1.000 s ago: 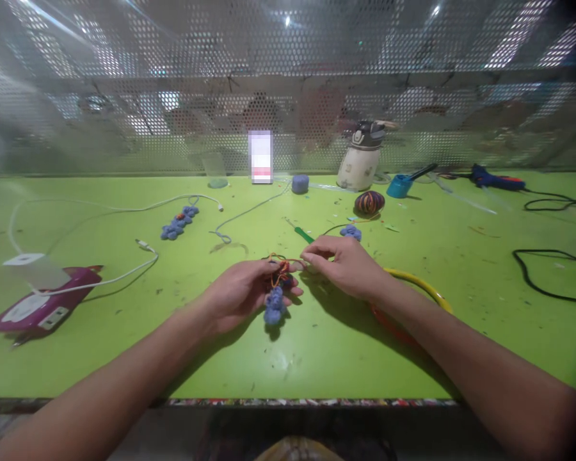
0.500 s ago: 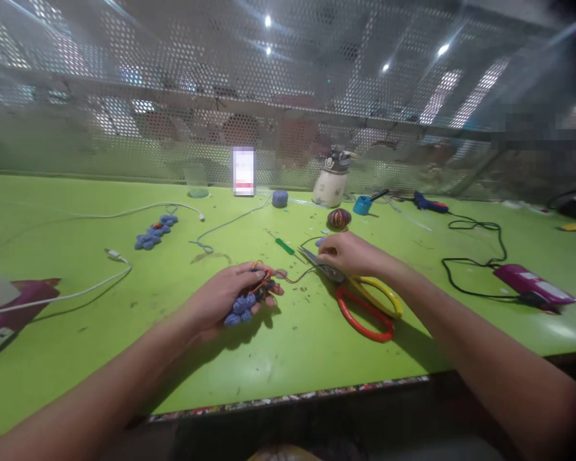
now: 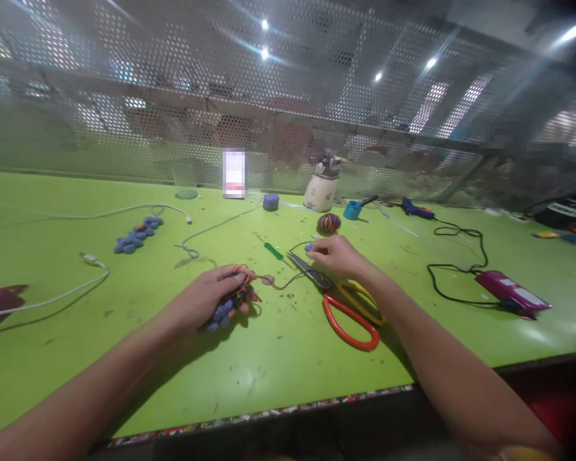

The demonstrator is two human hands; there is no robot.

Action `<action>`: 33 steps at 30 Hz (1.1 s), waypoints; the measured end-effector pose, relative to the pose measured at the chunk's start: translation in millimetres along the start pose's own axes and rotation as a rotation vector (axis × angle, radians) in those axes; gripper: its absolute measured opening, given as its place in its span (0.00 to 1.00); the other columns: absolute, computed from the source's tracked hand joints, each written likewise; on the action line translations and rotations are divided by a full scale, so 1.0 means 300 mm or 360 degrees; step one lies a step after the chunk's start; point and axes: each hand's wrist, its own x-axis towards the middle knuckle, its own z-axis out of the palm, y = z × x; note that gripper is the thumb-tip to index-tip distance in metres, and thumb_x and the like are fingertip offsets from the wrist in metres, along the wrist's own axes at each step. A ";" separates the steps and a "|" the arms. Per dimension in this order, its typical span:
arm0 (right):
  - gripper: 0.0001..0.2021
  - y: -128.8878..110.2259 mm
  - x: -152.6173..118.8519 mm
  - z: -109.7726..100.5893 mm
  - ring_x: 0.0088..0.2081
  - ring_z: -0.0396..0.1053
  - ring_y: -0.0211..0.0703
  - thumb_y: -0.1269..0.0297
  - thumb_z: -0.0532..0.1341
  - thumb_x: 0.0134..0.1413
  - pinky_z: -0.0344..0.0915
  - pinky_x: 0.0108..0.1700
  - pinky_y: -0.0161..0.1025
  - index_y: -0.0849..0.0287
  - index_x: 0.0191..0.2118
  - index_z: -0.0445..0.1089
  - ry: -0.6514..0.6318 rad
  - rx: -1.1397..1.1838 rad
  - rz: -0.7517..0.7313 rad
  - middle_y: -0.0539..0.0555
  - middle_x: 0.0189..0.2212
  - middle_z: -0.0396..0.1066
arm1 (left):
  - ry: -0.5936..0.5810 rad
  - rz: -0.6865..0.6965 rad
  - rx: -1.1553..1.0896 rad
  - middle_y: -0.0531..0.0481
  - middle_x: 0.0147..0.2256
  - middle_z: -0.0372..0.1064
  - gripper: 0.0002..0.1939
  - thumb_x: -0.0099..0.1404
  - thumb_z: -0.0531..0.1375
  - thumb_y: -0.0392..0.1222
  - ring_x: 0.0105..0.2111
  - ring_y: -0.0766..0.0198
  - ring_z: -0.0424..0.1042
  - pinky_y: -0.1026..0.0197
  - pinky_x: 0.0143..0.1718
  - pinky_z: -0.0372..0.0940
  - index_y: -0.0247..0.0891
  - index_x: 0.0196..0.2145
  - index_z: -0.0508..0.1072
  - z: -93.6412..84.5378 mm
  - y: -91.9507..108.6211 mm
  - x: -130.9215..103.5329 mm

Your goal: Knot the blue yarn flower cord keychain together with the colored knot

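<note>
My left hand (image 3: 221, 294), low over the table's near middle, is closed around a blue crocheted piece (image 3: 221, 312) with multicoloured yarn bunched at its top. An orange and dark strand (image 3: 281, 286) runs from it to the right, toward the scissors. My right hand (image 3: 338, 256) reaches past the scissors (image 3: 312, 270), fingertips pinched together beside a small blue piece (image 3: 310, 246). What the pinch holds, if anything, is hidden. The scissors, with one red and one yellow handle, lie under and in front of that hand. A green-handled crochet hook (image 3: 272, 251) lies left of the blades.
Behind are a striped yarn ball (image 3: 329, 223), a blue yarn ball (image 3: 271, 202), a blue pot (image 3: 352, 210), a bottle (image 3: 322, 186) and a lit phone (image 3: 233, 173). Blue crocheted flowers (image 3: 137, 235) and a white cable (image 3: 91, 258) lie left; a purple power strip (image 3: 511, 293) lies right.
The view has shifted slightly, so most things sit further left. My left hand still holds the crocheted piece; my right hand stays by the scissors and the small blue piece.
</note>
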 end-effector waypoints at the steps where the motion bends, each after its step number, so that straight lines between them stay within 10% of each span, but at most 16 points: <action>1: 0.13 -0.011 0.011 0.009 0.29 0.68 0.39 0.64 0.56 0.56 0.57 0.31 0.35 0.63 0.29 0.75 0.0018 0.0015 -0.0054 0.54 0.28 0.75 | -0.0006 0.0005 0.0000 0.43 0.28 0.75 0.07 0.61 0.61 0.39 0.21 0.68 0.71 0.69 0.22 0.63 0.33 0.35 0.72 0.000 -0.004 0.002; 10: 0.10 -0.159 0.272 0.059 0.35 0.67 0.45 0.76 0.59 0.48 0.53 0.30 0.37 0.62 0.37 0.75 -0.0311 -0.0790 -0.0749 0.59 0.35 0.73 | -0.0123 -0.0007 -0.0216 0.42 0.30 0.75 0.08 0.63 0.60 0.39 0.23 0.69 0.71 0.71 0.22 0.63 0.34 0.39 0.72 -0.030 -0.009 0.012; 21: 0.07 -0.121 0.334 0.073 0.37 0.60 0.45 0.73 0.55 0.59 0.52 0.33 0.39 0.63 0.37 0.71 -0.0506 -0.1177 -0.1535 0.59 0.33 0.69 | -0.0091 0.0047 -0.0172 0.50 0.23 0.71 0.05 0.61 0.58 0.37 0.20 0.71 0.67 0.71 0.21 0.58 0.35 0.35 0.71 -0.021 0.002 0.004; 27: 0.08 -0.143 0.313 -0.005 0.33 0.64 0.44 0.75 0.53 0.58 0.52 0.31 0.38 0.65 0.34 0.70 -0.0355 -0.1089 -0.1063 0.60 0.31 0.71 | 0.0071 0.0211 0.0033 0.51 0.25 0.70 0.07 0.60 0.61 0.40 0.22 0.72 0.66 0.69 0.25 0.60 0.35 0.35 0.69 -0.011 0.002 0.004; 33: 0.11 -0.232 -0.016 -0.114 0.31 0.66 0.41 0.65 0.50 0.64 0.59 0.33 0.36 0.62 0.40 0.69 -0.0006 -0.0156 -0.0775 0.55 0.31 0.71 | 0.0193 0.0339 0.0198 0.51 0.28 0.71 0.08 0.62 0.61 0.41 0.27 0.69 0.69 0.67 0.30 0.62 0.34 0.36 0.68 0.006 0.005 -0.010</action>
